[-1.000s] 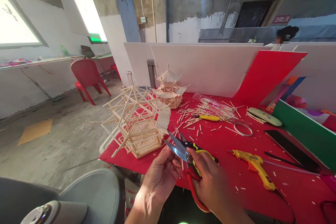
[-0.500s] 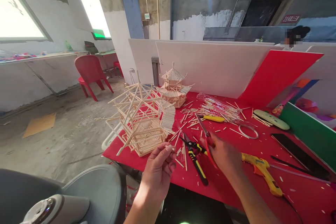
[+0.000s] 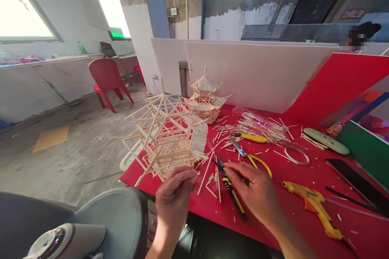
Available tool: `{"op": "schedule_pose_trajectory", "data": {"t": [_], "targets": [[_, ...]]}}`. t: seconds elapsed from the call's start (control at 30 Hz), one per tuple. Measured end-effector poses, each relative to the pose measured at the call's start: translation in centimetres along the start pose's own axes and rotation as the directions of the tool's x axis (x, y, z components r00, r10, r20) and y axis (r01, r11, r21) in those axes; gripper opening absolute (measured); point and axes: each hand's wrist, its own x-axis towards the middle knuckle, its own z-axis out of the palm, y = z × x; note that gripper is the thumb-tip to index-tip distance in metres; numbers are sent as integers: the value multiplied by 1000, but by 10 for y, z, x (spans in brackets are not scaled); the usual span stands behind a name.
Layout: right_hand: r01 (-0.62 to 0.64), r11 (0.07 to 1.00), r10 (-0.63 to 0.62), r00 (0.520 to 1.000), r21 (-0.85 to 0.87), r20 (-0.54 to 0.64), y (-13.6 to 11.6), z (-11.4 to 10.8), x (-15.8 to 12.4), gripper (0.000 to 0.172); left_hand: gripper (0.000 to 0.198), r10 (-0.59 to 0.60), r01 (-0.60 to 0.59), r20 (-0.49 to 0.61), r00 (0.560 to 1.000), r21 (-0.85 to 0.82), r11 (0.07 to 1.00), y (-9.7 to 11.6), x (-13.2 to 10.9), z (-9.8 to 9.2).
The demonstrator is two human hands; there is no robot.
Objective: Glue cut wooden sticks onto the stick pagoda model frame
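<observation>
My left hand [image 3: 174,196] is closed in a pinch near the table's front edge, with a short pale piece of wooden stick [image 3: 198,173] at its fingertips. Just beyond it stands an open-framed stick pavilion model [image 3: 170,141], its roof partly covered in slats. My right hand [image 3: 253,188] hovers over black-and-yellow pliers [image 3: 234,199], thumb and fingers drawn together; what they hold, if anything, is hidden. Behind that hand lie scissors with yellow handles [image 3: 243,152]. Loose sticks [image 3: 209,170] are scattered between the model and the pliers.
A finished-looking stick pagoda [image 3: 206,93] stands behind. Bagged sticks [image 3: 261,125], a yellow utility knife [image 3: 253,138], a glue gun [image 3: 316,206] and a dark phone [image 3: 352,180] lie on the red table [image 3: 291,226]. White boards [image 3: 243,73] rise behind; a person's head shows beyond.
My right hand has let go of the scissors, which now lie on the table, and has come over the pliers. My left hand keeps its pinch. The view has shifted slightly.
</observation>
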Motion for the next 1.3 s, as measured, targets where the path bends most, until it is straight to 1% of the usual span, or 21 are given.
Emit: {"op": "schedule_pose_trajectory", "data": {"t": [0.03,0.07,0.1,0.13,0.17,0.23,0.3,0.33,0.37,0.43,0.5,0.53,0.57,0.67,0.83,0.9,0.93,1.03,1.1,1.3], "targets": [[40,983,-44,999,178,17,-19,1,2,24,21,0,0,1,1000,5,1000,1,0,1],[82,958,-83,996,275,-8,-35,3,5,30,23,-15,15,17,1000,19,1000,3,0,1],[112,939,-114,993,324,-13,-49,5,9,29,24,-35,34,42,998,41,999,4,0,1],[128,921,-131,991,367,-16,-60,8,12,23,23,-55,50,71,996,65,997,6,1,0],[141,910,-145,989,390,-18,-67,11,16,18,21,-71,64,96,993,81,995,7,3,-2],[164,901,-162,986,402,-40,-74,16,20,14,17,-108,100,122,987,71,992,8,6,-7],[219,916,-187,974,335,-126,-74,21,22,11,21,-202,202,131,971,11,979,6,10,-11],[259,927,-214,959,272,-184,-72,23,21,12,25,-278,284,141,950,-23,959,5,12,-12],[297,935,-248,939,194,-240,-70,26,20,15,28,-367,379,157,917,-53,924,3,13,-13],[346,937,-316,895,43,-315,-65,32,17,22,29,-529,555,202,825,-110,824,-1,15,-14],[349,936,-343,874,-48,-345,-62,38,15,29,29,-621,665,248,744,-182,724,-3,17,-13],[341,938,-342,872,-67,-350,-61,41,14,32,28,-644,696,269,717,-217,684,-4,18,-13],[335,940,-338,873,-72,-353,-60,43,13,34,27,-655,714,285,699,-248,655,-4,20,-13],[336,940,-334,875,-57,-351,-60,48,14,36,25,-669,740,315,673,-297,604,-4,24,-13],[325,944,-323,872,-59,-366,-58,55,18,38,26,-721,783,314,617,-330,527,-7,33,-13],[321,944,-325,873,-73,-364,-56,57,18,42,28,-732,790,311,607,-340,510,-7,36,-11],[318,944,-327,875,-84,-358,-55,59,19,43,29,-728,784,306,613,-345,515,-7,37,-9],[307,945,-326,881,-110,-342,-52,61,20,43,31,-706,752,276,652,-351,558,-7,38,-4],[304,945,-326,878,-118,-350,-51,62,21,41,33,-702,741,257,664,-352,572,-8,38,-1],[303,939,-343,860,-163,-378,-51,63,22,39,29,-729,742,201,655,-354,569,-9,40,4]]}}
